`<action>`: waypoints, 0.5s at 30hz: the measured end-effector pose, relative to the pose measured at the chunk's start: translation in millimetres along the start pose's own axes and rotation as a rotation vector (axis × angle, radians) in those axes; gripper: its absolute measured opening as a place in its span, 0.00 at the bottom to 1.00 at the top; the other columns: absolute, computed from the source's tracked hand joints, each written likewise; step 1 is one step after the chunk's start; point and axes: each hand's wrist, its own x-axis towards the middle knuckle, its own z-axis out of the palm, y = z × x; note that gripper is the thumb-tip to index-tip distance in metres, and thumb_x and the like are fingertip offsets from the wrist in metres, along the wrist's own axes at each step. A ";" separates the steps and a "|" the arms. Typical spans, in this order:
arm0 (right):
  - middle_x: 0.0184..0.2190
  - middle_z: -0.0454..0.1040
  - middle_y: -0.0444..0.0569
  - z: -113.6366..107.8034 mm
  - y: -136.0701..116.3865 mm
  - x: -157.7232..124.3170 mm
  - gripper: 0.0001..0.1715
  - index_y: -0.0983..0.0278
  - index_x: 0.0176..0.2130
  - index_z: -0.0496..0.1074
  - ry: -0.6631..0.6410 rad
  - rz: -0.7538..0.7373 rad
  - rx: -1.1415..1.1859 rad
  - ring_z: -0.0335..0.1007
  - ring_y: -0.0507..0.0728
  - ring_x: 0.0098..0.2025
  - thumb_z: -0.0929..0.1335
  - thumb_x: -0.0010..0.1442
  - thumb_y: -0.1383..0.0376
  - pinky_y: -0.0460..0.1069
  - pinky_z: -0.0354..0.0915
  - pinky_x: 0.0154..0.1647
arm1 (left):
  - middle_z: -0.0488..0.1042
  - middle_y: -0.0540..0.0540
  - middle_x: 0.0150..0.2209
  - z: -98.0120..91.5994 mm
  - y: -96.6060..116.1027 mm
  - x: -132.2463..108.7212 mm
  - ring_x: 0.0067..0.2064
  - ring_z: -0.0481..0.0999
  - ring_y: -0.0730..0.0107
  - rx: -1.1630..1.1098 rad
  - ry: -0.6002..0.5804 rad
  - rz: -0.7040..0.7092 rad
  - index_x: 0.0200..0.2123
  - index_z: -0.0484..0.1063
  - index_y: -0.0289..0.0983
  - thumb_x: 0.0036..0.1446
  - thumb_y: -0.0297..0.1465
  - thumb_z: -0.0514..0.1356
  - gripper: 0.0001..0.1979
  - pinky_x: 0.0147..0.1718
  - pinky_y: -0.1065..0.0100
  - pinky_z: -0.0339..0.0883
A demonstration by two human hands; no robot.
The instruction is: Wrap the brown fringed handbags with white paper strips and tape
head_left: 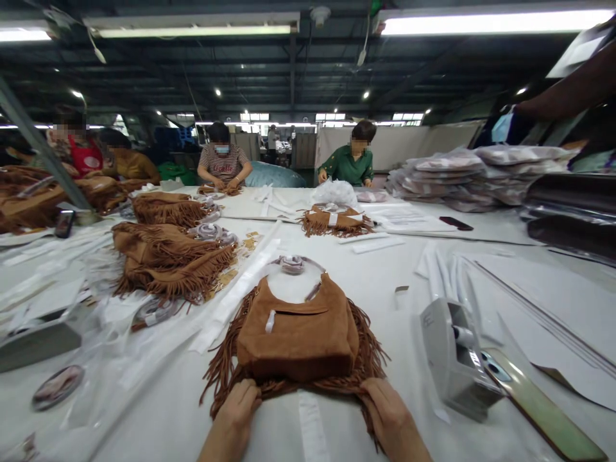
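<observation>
In front of me a brown suede handbag lies on the white table, its curved top opening and wrapped strap pointing away. Long brown fringe hangs along its sides and lower edge. A small white wrapped tag or zip pull sits on the slit pocket. At the bag's lower left corner, my left hand has its fingers closed on the fringe. My right hand pinches the fringe at the lower right corner. Under the bag's near edge, a white strip runs toward me.
A grey tape dispenser and a greenish phone-like object lie to the right. Fringed bags are piled at left. Another fringed bag and plastic-wrapped stacks lie farther back. Co-workers, one in a green shirt, work across the table.
</observation>
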 end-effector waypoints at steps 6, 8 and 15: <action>0.39 0.77 0.51 -16.8 10.9 -15.2 0.14 0.63 0.44 0.71 0.066 -0.251 -0.154 0.74 0.56 0.40 0.59 0.68 0.65 0.49 0.71 0.37 | 0.75 0.42 0.40 -5.7 -11.1 -1.1 0.38 0.75 0.65 0.045 0.006 0.110 0.38 0.73 0.38 0.64 0.24 0.48 0.14 0.37 0.68 0.72; 0.40 0.77 0.50 -23.3 8.0 -12.5 0.12 0.62 0.45 0.71 0.053 -0.226 -0.143 0.74 0.57 0.42 0.62 0.67 0.62 0.50 0.71 0.39 | 0.75 0.43 0.40 -17.6 -5.9 1.8 0.39 0.75 0.65 0.081 0.005 0.140 0.37 0.74 0.40 0.63 0.26 0.51 0.12 0.37 0.67 0.72; 0.48 0.74 0.54 -31.6 -6.1 40.6 0.20 0.62 0.55 0.67 0.125 -0.069 -0.010 0.72 0.60 0.49 0.64 0.65 0.60 0.56 0.71 0.48 | 0.75 0.43 0.46 -82.7 22.7 91.1 0.49 0.72 0.60 0.035 0.156 -0.017 0.46 0.72 0.41 0.63 0.31 0.54 0.11 0.50 0.58 0.66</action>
